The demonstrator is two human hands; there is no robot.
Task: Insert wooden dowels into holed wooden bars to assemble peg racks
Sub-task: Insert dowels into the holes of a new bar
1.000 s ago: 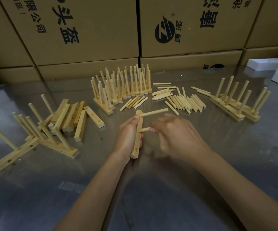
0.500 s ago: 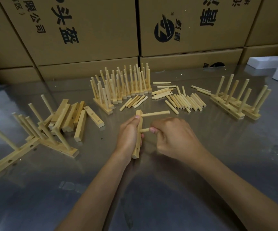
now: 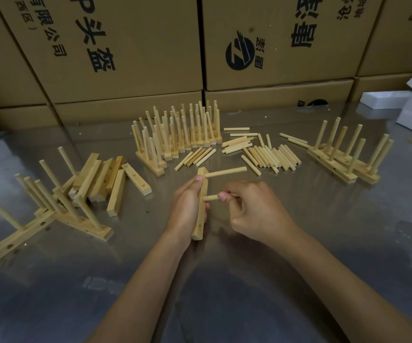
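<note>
Fingers of the left hand (image 3: 187,206) grip the bar (image 3: 201,206); right hand (image 3: 252,211) pinches a dowel (image 3: 211,198) against its side.

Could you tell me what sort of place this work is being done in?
Probably a small workshop or packing area: stacked printed cardboard cartons behind a metal worktable, with batches of finished peg racks and loose dowels.

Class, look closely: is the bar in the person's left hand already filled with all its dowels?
No. The bar shows an empty hole near its lower end.
</note>
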